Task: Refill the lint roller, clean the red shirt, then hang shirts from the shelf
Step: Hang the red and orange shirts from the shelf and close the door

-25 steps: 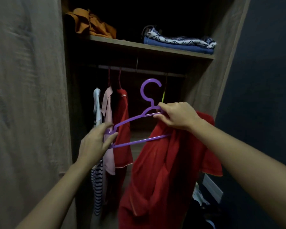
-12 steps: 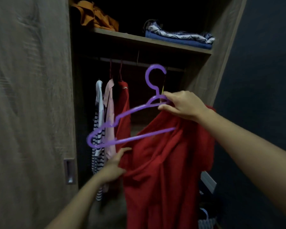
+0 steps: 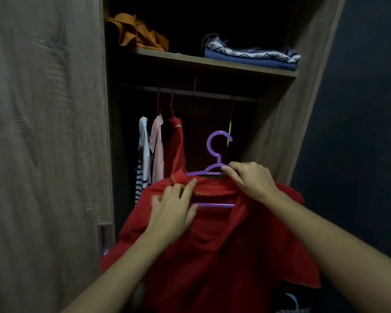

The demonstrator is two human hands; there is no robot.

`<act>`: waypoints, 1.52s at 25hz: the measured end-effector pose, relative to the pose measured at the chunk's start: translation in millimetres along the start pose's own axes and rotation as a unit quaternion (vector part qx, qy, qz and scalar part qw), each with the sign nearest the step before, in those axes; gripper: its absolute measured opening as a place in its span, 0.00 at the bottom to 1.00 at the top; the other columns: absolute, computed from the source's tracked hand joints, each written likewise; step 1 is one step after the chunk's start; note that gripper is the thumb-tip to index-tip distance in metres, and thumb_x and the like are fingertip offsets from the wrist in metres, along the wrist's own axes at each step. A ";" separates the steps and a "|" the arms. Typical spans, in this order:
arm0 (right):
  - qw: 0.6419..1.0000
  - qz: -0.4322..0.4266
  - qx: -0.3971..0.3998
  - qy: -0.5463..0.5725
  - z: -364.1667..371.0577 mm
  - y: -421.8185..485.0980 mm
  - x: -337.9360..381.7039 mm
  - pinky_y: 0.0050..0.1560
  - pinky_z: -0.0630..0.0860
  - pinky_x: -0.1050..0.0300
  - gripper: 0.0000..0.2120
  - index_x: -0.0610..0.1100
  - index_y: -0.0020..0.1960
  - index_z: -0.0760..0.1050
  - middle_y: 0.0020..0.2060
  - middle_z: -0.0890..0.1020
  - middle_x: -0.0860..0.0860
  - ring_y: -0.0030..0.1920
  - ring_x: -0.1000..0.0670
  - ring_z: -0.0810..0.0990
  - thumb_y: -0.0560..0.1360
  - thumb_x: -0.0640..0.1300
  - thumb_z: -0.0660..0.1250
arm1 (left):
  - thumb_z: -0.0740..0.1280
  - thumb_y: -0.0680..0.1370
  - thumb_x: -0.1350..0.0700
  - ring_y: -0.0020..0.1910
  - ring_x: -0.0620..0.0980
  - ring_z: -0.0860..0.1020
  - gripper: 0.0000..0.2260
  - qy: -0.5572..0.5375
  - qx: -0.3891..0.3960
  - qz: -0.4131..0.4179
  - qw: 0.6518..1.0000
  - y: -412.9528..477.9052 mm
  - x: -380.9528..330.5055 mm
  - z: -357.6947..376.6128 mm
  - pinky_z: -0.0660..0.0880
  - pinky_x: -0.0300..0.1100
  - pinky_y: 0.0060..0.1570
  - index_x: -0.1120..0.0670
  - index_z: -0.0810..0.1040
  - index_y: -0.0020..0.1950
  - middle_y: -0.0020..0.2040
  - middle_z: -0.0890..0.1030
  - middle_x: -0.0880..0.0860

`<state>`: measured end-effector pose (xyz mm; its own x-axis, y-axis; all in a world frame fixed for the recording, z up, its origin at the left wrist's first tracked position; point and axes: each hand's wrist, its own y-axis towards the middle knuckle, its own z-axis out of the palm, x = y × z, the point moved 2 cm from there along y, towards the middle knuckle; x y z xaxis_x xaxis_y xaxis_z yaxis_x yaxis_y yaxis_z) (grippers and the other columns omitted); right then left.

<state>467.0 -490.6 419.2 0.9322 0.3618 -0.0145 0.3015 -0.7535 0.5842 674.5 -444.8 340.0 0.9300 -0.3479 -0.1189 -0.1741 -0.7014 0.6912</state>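
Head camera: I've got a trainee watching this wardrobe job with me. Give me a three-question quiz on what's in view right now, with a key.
1. True or false: the purple hanger already hooks on the rail.
2. Which hand grips the hanger by its neck? A) left hand B) right hand
3. Fill in: the red shirt in hand is draped over the ____.

Key:
1. False; its hook sits free below the rail.
2. B; the left hand's fingers lie on the collar.
3. Hanger.
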 end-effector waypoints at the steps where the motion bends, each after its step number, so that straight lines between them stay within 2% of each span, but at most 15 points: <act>1: 0.999 0.008 -0.009 0.037 -3.9 0.0 -6.6 0.38 0.69 0.53 0.22 0.48 0.43 0.73 0.36 0.82 0.52 0.45 0.44 0.81 0.77 0.63 0.51 | 0.57 0.72 0.41 0.53 0.58 0.74 0.26 0.051 -0.037 -0.025 0.998 -0.4 7.1 -3.8 0.75 0.57 0.46 0.48 0.67 0.69 0.59 0.75 0.55; 3: 0.993 0.006 -0.038 0.109 -11.2 -2.1 -15.0 0.37 0.67 0.56 0.21 0.49 0.42 0.75 0.27 0.77 0.58 0.35 0.53 0.79 0.76 0.62 0.52 | 0.56 0.72 0.37 0.55 0.60 0.72 0.28 0.059 -0.101 -0.092 0.989 3.9 30.9 -19.1 0.73 0.58 0.48 0.50 0.67 0.68 0.61 0.74 0.59; 5: 0.988 -0.006 -0.052 0.144 -15.4 -3.3 -13.0 0.36 0.65 0.57 0.19 0.51 0.42 0.76 0.25 0.75 0.58 0.29 0.58 0.73 0.75 0.63 0.53 | 0.52 0.73 0.34 0.49 0.61 0.75 0.28 0.009 -0.077 -0.080 0.994 15.1 50.3 -27.9 0.74 0.54 0.45 0.54 0.72 0.60 0.52 0.77 0.59; 7: 0.989 -0.020 -0.037 0.145 -15.8 -3.4 -10.4 0.36 0.67 0.56 0.20 0.53 0.46 0.75 0.28 0.76 0.55 0.32 0.55 0.75 0.73 0.65 0.53 | 0.51 0.73 0.33 0.44 0.57 0.77 0.26 -0.054 -0.034 -0.024 0.998 25.2 62.4 -36.6 0.73 0.49 0.40 0.54 0.72 0.49 0.43 0.78 0.55; 9: 0.989 -0.007 -0.011 0.148 -13.2 -3.1 -20.5 0.41 0.71 0.55 0.16 0.55 0.51 0.73 0.39 0.81 0.56 0.40 0.55 0.77 0.74 0.64 0.56 | 0.52 0.72 0.34 0.43 0.55 0.78 0.23 -0.095 -0.054 -0.023 0.994 34.7 78.9 -50.4 0.73 0.47 0.39 0.52 0.72 0.46 0.41 0.79 0.52; 12: 0.966 0.022 0.044 0.253 -1.9 -8.9 -38.4 0.51 0.74 0.54 0.11 0.57 0.54 0.73 0.47 0.81 0.57 0.48 0.58 0.78 0.75 0.59 0.59 | 0.53 0.72 0.34 0.41 0.56 0.79 0.19 -0.103 -0.082 -0.049 0.990 42.3 103.1 -63.2 0.72 0.48 0.38 0.49 0.70 0.42 0.36 0.76 0.50; 14: 0.941 0.013 0.083 0.328 10.4 -14.0 -35.7 0.56 0.72 0.60 0.07 0.54 0.54 0.75 0.49 0.81 0.56 0.50 0.61 0.78 0.77 0.50 0.61 | 0.52 0.72 0.34 0.39 0.56 0.79 0.19 -0.104 -0.072 -0.045 0.991 44.0 106.2 -64.6 0.72 0.48 0.37 0.49 0.68 0.40 0.33 0.73 0.48; 19: 0.904 0.035 0.043 0.425 17.7 -8.1 -21.5 0.46 0.72 0.67 0.06 0.52 0.47 0.77 0.41 0.80 0.56 0.41 0.63 0.76 0.77 0.44 0.62 | 0.51 0.72 0.32 0.34 0.43 0.76 0.21 -0.093 0.040 0.044 0.994 46.5 106.2 -71.0 0.73 0.46 0.37 0.47 0.71 0.44 0.32 0.76 0.45; 23: 0.871 0.022 0.075 0.485 10.7 3.6 -11.8 0.46 0.74 0.69 0.08 0.50 0.50 0.78 0.43 0.82 0.55 0.43 0.62 0.78 0.78 0.43 0.61 | 0.56 0.70 0.31 0.38 0.43 0.80 0.24 -0.153 0.096 0.045 0.982 46.7 121.3 -78.4 0.74 0.42 0.40 0.48 0.77 0.50 0.38 0.81 0.47; 27: 0.858 0.016 0.089 0.505 18.1 8.3 -5.5 0.46 0.74 0.69 0.08 0.50 0.49 0.79 0.40 0.83 0.56 0.43 0.62 0.79 0.76 0.44 0.61 | 0.57 0.69 0.28 0.41 0.40 0.80 0.23 -0.195 0.123 0.051 0.972 42.5 128.3 -79.8 0.74 0.36 0.40 0.43 0.78 0.48 0.41 0.81 0.43; 29: 0.857 0.044 0.073 0.508 27.3 11.4 -14.9 0.48 0.75 0.63 0.08 0.50 0.47 0.80 0.39 0.84 0.57 0.42 0.61 0.79 0.75 0.47 0.62 | 0.61 0.70 0.32 0.42 0.43 0.80 0.20 -0.242 0.103 0.023 0.964 41.6 132.9 -77.7 0.76 0.42 0.44 0.45 0.79 0.48 0.42 0.82 0.45; 31: 0.878 0.082 0.056 0.468 33.7 11.9 -27.7 0.51 0.72 0.58 0.07 0.50 0.48 0.79 0.43 0.83 0.55 0.45 0.60 0.78 0.76 0.44 0.63 | 0.62 0.70 0.33 0.42 0.45 0.81 0.21 -0.265 0.083 -0.011 0.960 41.3 138.5 -75.7 0.77 0.48 0.45 0.47 0.80 0.50 0.42 0.84 0.47; 34: 0.937 0.080 -0.025 0.339 34.7 13.3 -19.3 0.59 0.67 0.63 0.16 0.44 0.63 0.72 0.56 0.76 0.52 0.56 0.57 0.74 0.76 0.43 0.65 | 0.60 0.68 0.32 0.42 0.47 0.82 0.22 -0.205 0.064 -0.035 0.976 41.8 134.4 -72.7 0.77 0.51 0.44 0.45 0.80 0.51 0.40 0.84 0.47; 36: 0.941 0.058 -0.065 0.326 31.3 17.4 9.9 0.56 0.70 0.64 0.17 0.43 0.64 0.71 0.52 0.78 0.51 0.52 0.54 0.77 0.76 0.43 0.65 | 0.59 0.69 0.34 0.44 0.52 0.81 0.21 -0.127 0.042 -0.059 0.989 44.0 115.0 -67.9 0.77 0.50 0.43 0.44 0.79 0.52 0.41 0.84 0.48; 38: 0.919 0.087 0.009 0.385 35.3 19.9 43.6 0.52 0.76 0.58 0.11 0.45 0.59 0.74 0.45 0.81 0.50 0.44 0.52 0.80 0.78 0.45 0.62 | 0.62 0.73 0.38 0.49 0.58 0.80 0.16 -0.070 0.030 -0.103 0.992 47.9 87.3 -58.1 0.76 0.49 0.45 0.44 0.79 0.55 0.46 0.83 0.53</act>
<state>520.7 -509.2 401.6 0.5514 0.5101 0.6601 0.1708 -0.8435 0.5092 766.1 -472.6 404.2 0.8947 -0.2727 -0.3538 -0.0078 -0.8015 0.5980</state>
